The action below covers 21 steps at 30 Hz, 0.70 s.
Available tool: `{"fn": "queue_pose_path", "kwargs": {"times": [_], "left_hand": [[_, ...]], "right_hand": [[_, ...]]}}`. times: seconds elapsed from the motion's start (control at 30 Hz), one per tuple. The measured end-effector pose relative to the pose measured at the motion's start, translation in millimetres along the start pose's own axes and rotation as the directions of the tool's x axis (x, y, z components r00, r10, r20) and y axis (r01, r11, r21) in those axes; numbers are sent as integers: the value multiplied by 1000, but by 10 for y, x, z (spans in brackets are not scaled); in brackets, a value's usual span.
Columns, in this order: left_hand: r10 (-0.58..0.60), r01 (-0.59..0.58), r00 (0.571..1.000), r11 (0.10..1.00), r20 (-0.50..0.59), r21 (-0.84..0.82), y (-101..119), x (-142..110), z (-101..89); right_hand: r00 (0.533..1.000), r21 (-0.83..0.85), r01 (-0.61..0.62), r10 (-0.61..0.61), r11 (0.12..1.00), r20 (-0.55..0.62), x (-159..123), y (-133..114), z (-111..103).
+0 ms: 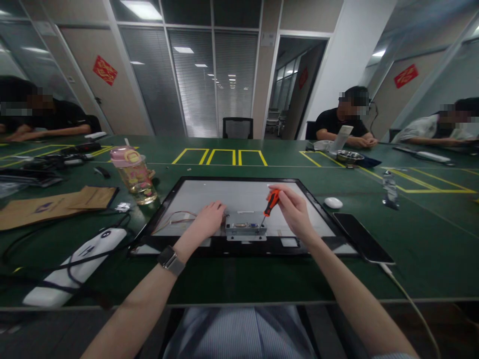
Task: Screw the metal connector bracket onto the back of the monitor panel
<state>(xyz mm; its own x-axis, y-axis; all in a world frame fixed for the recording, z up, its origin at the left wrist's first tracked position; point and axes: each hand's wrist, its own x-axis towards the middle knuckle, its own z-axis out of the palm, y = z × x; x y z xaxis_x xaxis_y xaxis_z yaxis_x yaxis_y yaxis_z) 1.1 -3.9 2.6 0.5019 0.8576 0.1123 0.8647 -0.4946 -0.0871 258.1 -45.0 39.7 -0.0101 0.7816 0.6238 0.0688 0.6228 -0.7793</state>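
A black-framed monitor panel (314, 197) lies face down on the green table, its grey metal back up. A small metal connector board (246, 230) sits near its front edge. My right hand (295, 209) is closed round an orange-handled screwdriver (271, 203), tip down at the board's right end. My left hand (209, 219) rests on the panel just left of the board, fingers curled and pressed down; what is under them is hidden. Thin coloured wires (175, 218) run left of that hand. A watch is on my left wrist.
A pink-lidded bottle (132, 174) stands left of the panel, beside brown paper (56, 203). A white device with black cables (75, 267) lies at front left. A white mouse (333, 202) and a black phone (362, 238) lie right. Other people sit at the far side.
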Motion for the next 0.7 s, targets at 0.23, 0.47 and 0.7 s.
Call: {"fn": "queue_pose_path", "kwargs": {"times": [0.23, 0.47, 0.7], "left_hand": [[2, -2, 1000, 1000, -2, 14, -8, -1, 10], [3, -3, 1000, 1000, 2, -1, -13, 1, 0], [5, -5, 1000, 1000, 1, -8, 1, -10, -28]], "right_hand": [[995, 112, -13, 24, 994, -100, 4, 20, 16], [992, 294, -120, 127, 948, -4, 15, -94, 81], [990, 311, -137, 141, 940, 9, 37, -96, 64]]}}
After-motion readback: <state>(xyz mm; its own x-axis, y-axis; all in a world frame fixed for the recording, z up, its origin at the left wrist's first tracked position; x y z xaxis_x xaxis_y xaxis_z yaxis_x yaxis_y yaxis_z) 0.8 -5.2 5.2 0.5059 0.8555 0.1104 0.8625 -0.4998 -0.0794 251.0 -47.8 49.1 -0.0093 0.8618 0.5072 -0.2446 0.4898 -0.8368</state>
